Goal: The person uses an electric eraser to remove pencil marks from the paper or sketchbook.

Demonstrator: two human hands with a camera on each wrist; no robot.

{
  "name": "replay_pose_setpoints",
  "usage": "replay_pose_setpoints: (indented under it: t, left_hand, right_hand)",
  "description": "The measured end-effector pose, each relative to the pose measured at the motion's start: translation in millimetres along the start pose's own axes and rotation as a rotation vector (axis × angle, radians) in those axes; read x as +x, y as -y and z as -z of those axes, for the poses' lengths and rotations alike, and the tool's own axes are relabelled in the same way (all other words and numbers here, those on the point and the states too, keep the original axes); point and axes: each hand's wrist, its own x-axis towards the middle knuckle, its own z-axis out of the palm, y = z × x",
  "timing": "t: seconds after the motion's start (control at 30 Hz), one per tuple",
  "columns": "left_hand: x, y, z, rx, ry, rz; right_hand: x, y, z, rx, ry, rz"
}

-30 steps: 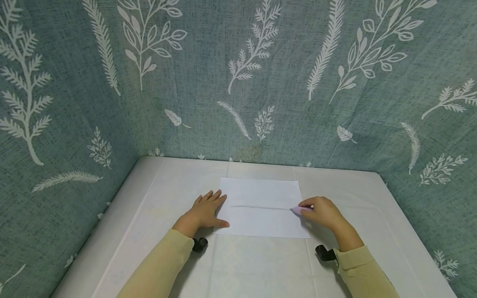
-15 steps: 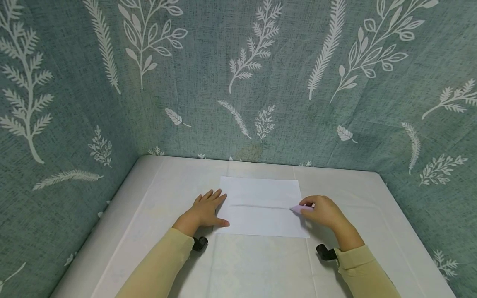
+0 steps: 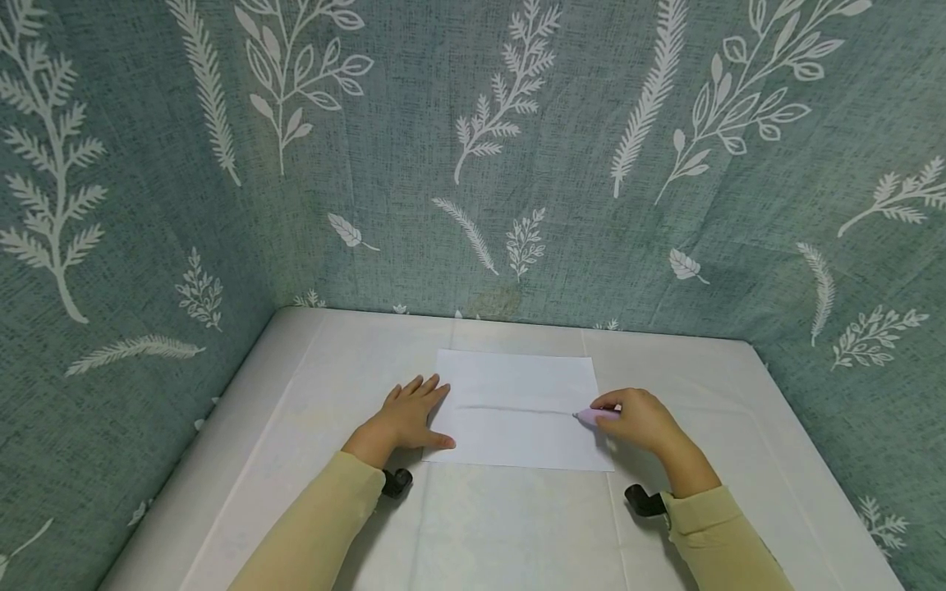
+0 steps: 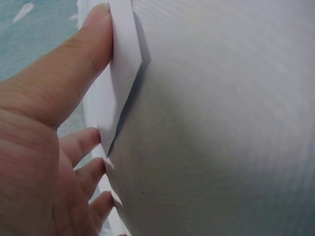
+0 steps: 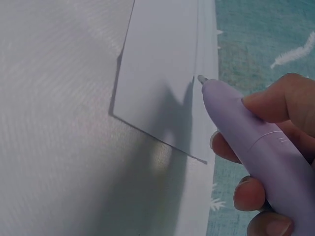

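Observation:
A white sheet of paper [image 3: 517, 443] lies on the table, with a thin straight line [image 3: 510, 410] running across its middle. My left hand [image 3: 405, 420] rests spread on the sheet's left edge, the thumb [image 4: 96, 39] pressing near the corner in the left wrist view. My right hand [image 3: 643, 423] grips a lilac pen-shaped tool [image 5: 246, 128] with a thick barrel and small grey tip. Thumb and fingers wrap the barrel. Its tip points left, at the right end of the line, close over the paper's right part.
A pale cloth covers the table [image 3: 517, 533], with fold lines running through it. Green fabric with white leaf prints [image 3: 414, 148] hangs behind and along the sides. Black wrist cameras [image 3: 645, 501] sit at both cuffs.

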Motion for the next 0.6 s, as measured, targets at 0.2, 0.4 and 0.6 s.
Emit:
replay_pose_setpoints:
  t: [0.2, 0.4, 0.6]
  left_hand:
    - [0.0, -0.1, 0.1, 0.001, -0.001, 0.002]
    - [-1.5, 0.0, 1.0, -0.002, -0.006, 0.002]
    - [-3.1, -1.0, 2.4, -0.007, -0.005, 0.001]
  right_hand:
    - [0.4, 0.8, -0.1, -0.006, 0.002, 0.004]
    - [0.6, 0.2, -1.3, 0.002, 0.019, 0.009]
    - [0.7, 0.3, -1.8, -0.009, 0.001, 0.001]
